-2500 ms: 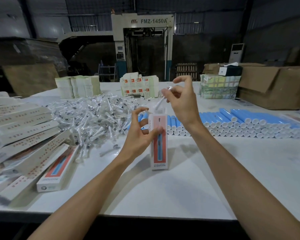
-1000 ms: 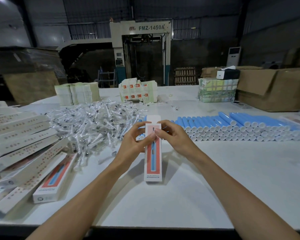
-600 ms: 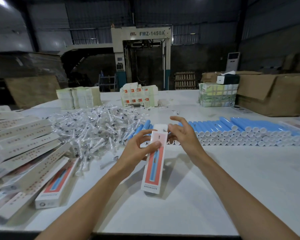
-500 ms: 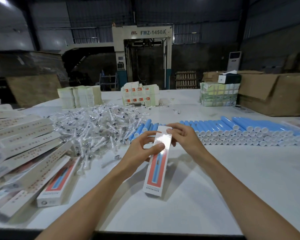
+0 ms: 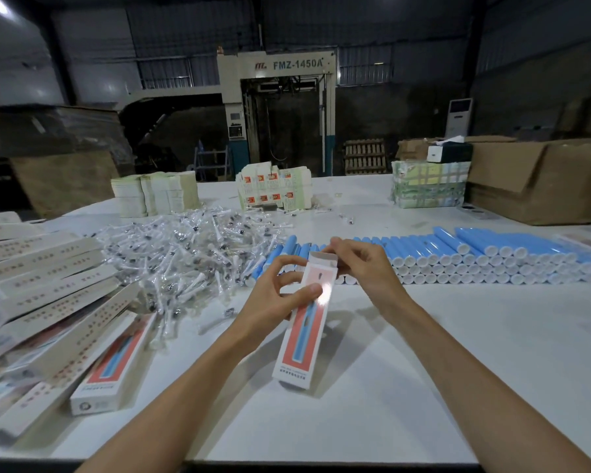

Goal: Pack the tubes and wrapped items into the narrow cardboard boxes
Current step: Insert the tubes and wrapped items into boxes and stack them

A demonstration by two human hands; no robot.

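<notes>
left hand (image 5: 280, 302): clamped round the upper half of the narrow box (image 5: 304, 331), thumb across its red front, at frame centre.
right hand (image 5: 365, 268): fingertips pinching at the open top end, just beside the raised top flap (image 5: 323, 257).
narrow box: tilted, top end away from the person and bottom end low over the desk (image 5: 423, 370); i cannot tell if it touches.
step, as i judge it: closing the top end.
doing it well: fold the small side tabs in first, then tuck the top flap. the left hand should squeeze lightly so the mouth stays square, and nothing inside should poke up under the flap.
contents of narrow box: a blue strip shows on the front; i cannot tell window from print, and the inside is hidden.
closed boxes (image 5: 48, 302): loosely stacked at left, contents unseen.
blue tubes (image 5: 458, 257): rows lying at right, just beyond the hands.
wrapped items (image 5: 191, 257): a loose heap, left of centre.
flat cartons (image 5: 273, 189): standing unfolded at upper centre.
brown carton (image 5: 543, 179): upper right, flap open, inside not visible.
</notes>
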